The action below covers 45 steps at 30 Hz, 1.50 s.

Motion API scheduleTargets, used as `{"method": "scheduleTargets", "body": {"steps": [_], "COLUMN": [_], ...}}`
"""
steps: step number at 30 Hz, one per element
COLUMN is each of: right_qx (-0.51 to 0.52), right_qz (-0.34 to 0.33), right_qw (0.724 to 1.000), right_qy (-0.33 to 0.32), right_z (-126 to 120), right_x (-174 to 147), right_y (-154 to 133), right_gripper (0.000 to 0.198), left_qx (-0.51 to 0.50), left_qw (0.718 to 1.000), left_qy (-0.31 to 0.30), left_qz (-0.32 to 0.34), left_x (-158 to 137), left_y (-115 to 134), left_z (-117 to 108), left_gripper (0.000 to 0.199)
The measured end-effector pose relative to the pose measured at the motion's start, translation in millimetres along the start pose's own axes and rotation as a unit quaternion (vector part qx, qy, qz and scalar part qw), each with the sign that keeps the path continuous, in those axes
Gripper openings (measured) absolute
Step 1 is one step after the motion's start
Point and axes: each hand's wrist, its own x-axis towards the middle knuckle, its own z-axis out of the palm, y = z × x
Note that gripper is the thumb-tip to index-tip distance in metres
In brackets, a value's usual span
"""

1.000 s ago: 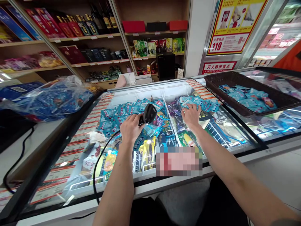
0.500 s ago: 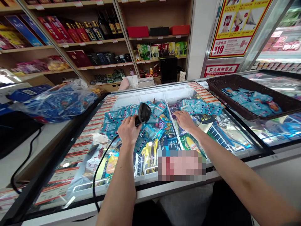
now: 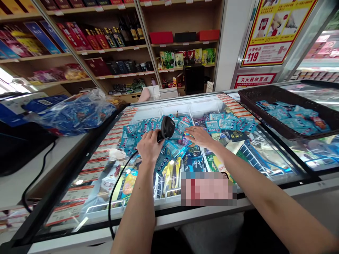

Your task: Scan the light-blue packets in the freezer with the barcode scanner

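Note:
My left hand [image 3: 149, 147] is wrapped round the handle of a black barcode scanner [image 3: 167, 127], its head tilted over a spread of small blue packets [image 3: 173, 149]. A black cable runs from the scanner down past my left forearm. To the right of the scanner, my right hand [image 3: 199, 137] reaches over the packets with its fingers stretched out to the left. Its fingertips are by a blue packet; whether they touch it I cannot tell. More blue packets [image 3: 226, 123] lie beyond and right of this hand. They appear to rest on the glass top of a chest freezer [image 3: 102, 155].
A dark brown basket [image 3: 247, 97] with blue packets stands at the right. At the left is a clear plastic bag [image 3: 87, 109] full of blue packets. A blurred-out object [image 3: 209, 188] sits at the freezer's front edge. Stocked shelves [image 3: 106, 49] line the back.
My right hand has moved left, from the right-hand group of packets toward the scanner. My left hand still holds the scanner over the packets. The view has shifted slightly.

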Motion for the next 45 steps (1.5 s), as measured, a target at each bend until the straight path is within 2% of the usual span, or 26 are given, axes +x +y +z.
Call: {"method": "scheduleTargets", "body": {"steps": [5, 10, 14, 18, 23, 27, 33, 37, 42, 45], "right_qx": [-0.014, -0.018, 0.014, -0.012, -0.037, 0.011, 0.123, 0.187, 0.215, 0.201], "right_qz": [0.133, 0.115, 0.143, 0.165, 0.168, 0.189, 0.192, 0.197, 0.246, 0.261], "right_qw": [0.990, 0.993, 0.987, 0.979, 0.977, 0.974, 0.960, 0.946, 0.924, 0.925], "right_qy": [0.040, 0.028, 0.067, 0.122, 0.127, 0.126, 0.159, 0.175, 0.199, 0.190], "right_z": [-16, -21, -12, -4, -2, -2, -8, -9, -6, -6], "right_x": [-19, -38, -46, -49, -47, -47, -52, -55, -55, -54], "right_y": [2, 4, 9, 12, 13, 19, 26, 30, 33, 33], "right_gripper": [0.051, 0.047, 0.053, 0.057, 0.065, 0.069, 0.055, 0.053, 0.054, 0.049], "left_qx": [-0.010, -0.005, -0.004, -0.014, 0.001, -0.004, -0.026, -0.041, -0.047, -0.050], "left_qw": [1.000, 0.999, 0.998, 0.996, 0.992, 0.991, 0.986, 0.980, 0.977, 0.978], "left_qy": [-0.018, -0.026, -0.025, -0.030, -0.042, -0.046, -0.075, -0.095, -0.107, -0.104], "left_qz": [0.018, 0.045, 0.064, 0.089, 0.116, 0.123, 0.150, 0.170, 0.179, 0.177], "left_x": [-1, -1, -2, -2, -2, -3, -4, -5, -5, -5], "left_y": [6, 12, 16, 18, 20, 21, 23, 24, 25, 26], "left_z": [0, -2, -3, -1, 0, 1, 5, 5, 3, 3], "left_gripper": [0.034, 0.033, 0.030, 0.031, 0.032, 0.030, 0.030, 0.031, 0.031, 0.031]}}
